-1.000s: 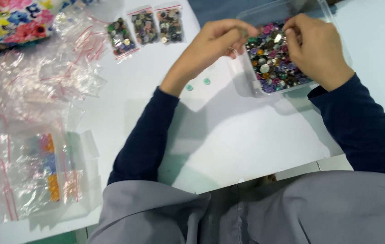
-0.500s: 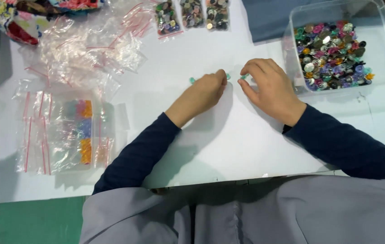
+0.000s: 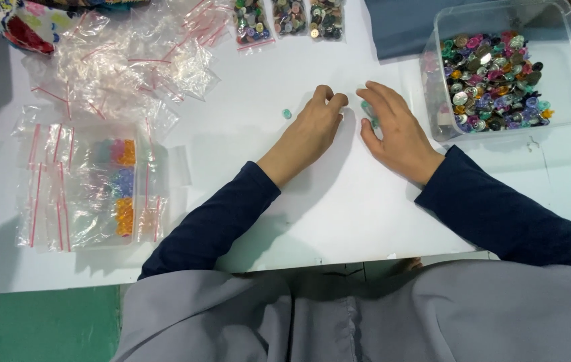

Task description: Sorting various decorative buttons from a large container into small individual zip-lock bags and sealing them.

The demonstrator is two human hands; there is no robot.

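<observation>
Both of my hands rest on the white table sheet. My left hand has its fingers curled and its fingertips bunched together; nothing shows between them. A small teal button lies loose just left of it. My right hand lies flat with the fingers spread, its fingertips touching a couple of teal buttons. A clear plastic box holding many mixed-colour buttons stands just right of that hand.
Three small zip bags filled with buttons lie at the far edge. A heap of empty clear zip bags covers the far left, over a clear case of coloured beads. Blue cloth lies beside the box, and floral fabric sits in the far left corner.
Both hands have left the button box and come down onto the table, then drifted slightly apart. A teal button now lies free to the left of my left hand.
</observation>
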